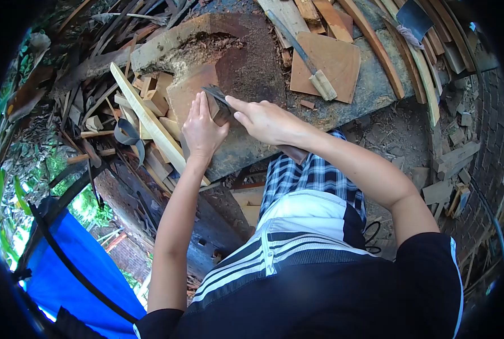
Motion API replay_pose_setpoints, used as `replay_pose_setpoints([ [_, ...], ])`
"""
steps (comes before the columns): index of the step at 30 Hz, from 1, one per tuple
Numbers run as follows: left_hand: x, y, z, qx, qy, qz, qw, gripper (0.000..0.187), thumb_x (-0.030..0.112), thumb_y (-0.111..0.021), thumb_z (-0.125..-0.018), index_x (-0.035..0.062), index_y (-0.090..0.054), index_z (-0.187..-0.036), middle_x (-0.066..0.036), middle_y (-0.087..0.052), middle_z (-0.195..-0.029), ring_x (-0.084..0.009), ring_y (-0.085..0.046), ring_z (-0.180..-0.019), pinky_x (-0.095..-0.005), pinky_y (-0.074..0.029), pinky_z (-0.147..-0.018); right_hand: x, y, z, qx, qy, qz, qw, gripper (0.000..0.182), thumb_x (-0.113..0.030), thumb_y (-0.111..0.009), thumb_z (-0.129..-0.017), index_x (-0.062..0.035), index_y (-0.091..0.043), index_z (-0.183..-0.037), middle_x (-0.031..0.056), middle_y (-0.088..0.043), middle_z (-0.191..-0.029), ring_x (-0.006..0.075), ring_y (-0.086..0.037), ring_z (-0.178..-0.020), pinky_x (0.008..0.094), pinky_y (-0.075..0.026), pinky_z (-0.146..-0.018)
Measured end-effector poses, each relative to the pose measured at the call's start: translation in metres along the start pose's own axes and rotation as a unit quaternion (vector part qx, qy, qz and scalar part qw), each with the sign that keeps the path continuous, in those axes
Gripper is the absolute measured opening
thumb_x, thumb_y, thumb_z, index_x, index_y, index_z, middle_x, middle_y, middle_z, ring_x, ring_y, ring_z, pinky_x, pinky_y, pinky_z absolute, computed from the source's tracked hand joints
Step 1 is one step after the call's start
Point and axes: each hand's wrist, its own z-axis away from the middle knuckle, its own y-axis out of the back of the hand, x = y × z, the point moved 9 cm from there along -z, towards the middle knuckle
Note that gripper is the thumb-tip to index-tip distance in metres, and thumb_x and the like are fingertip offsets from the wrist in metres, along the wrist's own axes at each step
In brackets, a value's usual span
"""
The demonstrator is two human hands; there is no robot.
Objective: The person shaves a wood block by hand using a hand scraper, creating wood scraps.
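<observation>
Dark tool [214,92] against wooden block [222,117] on counter [235,156]

Clamps block in left grip [200,132], fingers together, pointing away from body. Pinches tool in right grip [264,121], index finger extended. Note tool's long axis: slanting from right grip to far left, tip near left fingertips. Cannot make out block's long axis or right grip's lower fingers. Cannot identify brown piece [293,153], partly hidden beneath right forearm.
</observation>
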Motion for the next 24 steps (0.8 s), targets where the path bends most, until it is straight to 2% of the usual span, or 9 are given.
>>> replay_pose_setpoints([
  [6, -0.002, 0.002, -0.001, -0.003, -0.004, -0.009, 1.000, 0.086, 0.028, -0.078, -0.063, -0.0012, -0.046, -0.138, -0.021, -0.054, -0.137, -0.0345, -0.056, -0.124, -0.0402, -0.050, -0.099, 0.008, -0.003, -0.023, 0.018, 0.017, 0.010, 1.000, 0.048, -0.025, -0.037, -0.101, -0.0069, -0.038, -0.146, 0.0323, -0.063, -0.110, 0.0462, -0.062, -0.102, 0.0505, -0.048, -0.093],
  [9, 0.000, 0.001, -0.001, -0.013, -0.004, -0.005, 1.000, 0.087, 0.028, -0.078, -0.063, -0.0009, -0.046, -0.138, -0.020, -0.054, -0.137, -0.0340, -0.056, -0.124, -0.0401, -0.050, -0.099, -0.007, 0.001, 0.023, -0.041, -0.024, 0.007, 0.999, 0.049, -0.025, -0.038, -0.101, -0.0066, -0.037, -0.147, 0.0320, -0.063, -0.110, 0.0461, -0.061, -0.104, 0.0503, -0.047, -0.093],
  [10, -0.001, 0.001, 0.000, -0.016, -0.004, -0.011, 1.000, 0.087, 0.028, -0.078, -0.063, -0.0007, -0.046, -0.139, -0.020, -0.054, -0.137, -0.0339, -0.055, -0.124, -0.0401, -0.050, -0.099, -0.010, 0.001, 0.033, 0.004, 0.019, 0.004, 1.000, 0.049, -0.023, -0.038, -0.101, -0.0052, -0.037, -0.147, 0.0325, -0.064, -0.105, 0.0454, -0.063, -0.100, 0.0497, -0.048, -0.092],
  [13, -0.003, -0.001, 0.000, -0.015, 0.000, -0.009, 1.000, 0.087, 0.028, -0.078, -0.063, -0.0003, -0.045, -0.139, -0.020, -0.053, -0.138, -0.0337, -0.055, -0.125, -0.0401, -0.050, -0.099, -0.011, 0.004, 0.034, -0.023, -0.016, -0.012, 1.000, 0.050, -0.023, -0.038, -0.101, -0.0039, -0.037, -0.147, 0.0323, -0.065, -0.098, 0.0450, -0.065, -0.093, 0.0498, -0.049, -0.087],
  [14, -0.002, -0.001, -0.001, -0.010, -0.003, -0.009, 1.000, 0.087, 0.028, -0.078, -0.063, -0.0003, -0.045, -0.139, -0.020, -0.053, -0.138, -0.0337, -0.055, -0.125, -0.0401, -0.050, -0.099, -0.001, 0.001, 0.021, 0.005, 0.018, -0.024, 1.000, 0.050, -0.024, -0.038, -0.101, -0.0036, -0.036, -0.147, 0.0320, -0.065, -0.093, 0.0454, -0.066, -0.087, 0.0507, -0.049, -0.083],
  [19, 0.003, 0.001, 0.007, 0.001, -0.040, -0.015, 0.999, 0.088, 0.025, -0.079, -0.061, 0.0004, -0.045, -0.139, -0.019, -0.052, -0.140, -0.0358, -0.054, -0.125, -0.0398, -0.049, -0.100, 0.005, -0.009, 0.037, -0.011, -0.030, -0.028, 0.999, 0.050, -0.024, -0.038, -0.101, -0.0024, -0.037, -0.146, 0.0325, -0.064, -0.090, 0.0450, -0.066, -0.084, 0.0508, -0.050, -0.082],
  [21, 0.004, -0.001, 0.012, 0.003, -0.065, -0.015, 0.998, 0.089, 0.024, -0.080, -0.061, 0.0011, -0.045, -0.140, -0.019, -0.051, -0.140, -0.0365, -0.054, -0.125, -0.0398, -0.049, -0.100, 0.000, -0.008, 0.044, 0.044, 0.029, -0.031, 0.998, 0.050, -0.023, -0.038, -0.101, -0.0017, -0.036, -0.146, 0.0317, -0.065, -0.086, 0.0437, -0.067, -0.082, 0.0506, -0.050, -0.081],
  [22, 0.004, -0.002, 0.012, 0.002, -0.065, -0.017, 0.998, 0.090, 0.024, -0.080, -0.061, 0.0011, -0.045, -0.140, -0.019, -0.051, -0.140, -0.0366, -0.054, -0.125, -0.0398, -0.049, -0.100, 0.001, -0.007, 0.043, -0.005, -0.022, -0.042, 0.999, 0.050, -0.024, -0.038, -0.101, -0.0022, -0.036, -0.146, 0.0303, -0.065, -0.085, 0.0432, -0.067, -0.083, 0.0503, -0.051, -0.081],
  [24, 0.004, 0.000, 0.010, -0.002, -0.065, -0.018, 0.998, 0.090, 0.024, -0.080, -0.060, 0.0008, -0.045, -0.140, -0.019, -0.051, -0.141, -0.0370, -0.054, -0.125, -0.0396, -0.049, -0.101, 0.005, -0.010, 0.031, 0.004, -0.027, -0.049, 0.998, 0.050, -0.024, -0.039, -0.102, -0.0024, -0.035, -0.147, 0.0307, -0.065, -0.085, 0.0440, -0.067, -0.083, 0.0502, -0.051, -0.082],
])
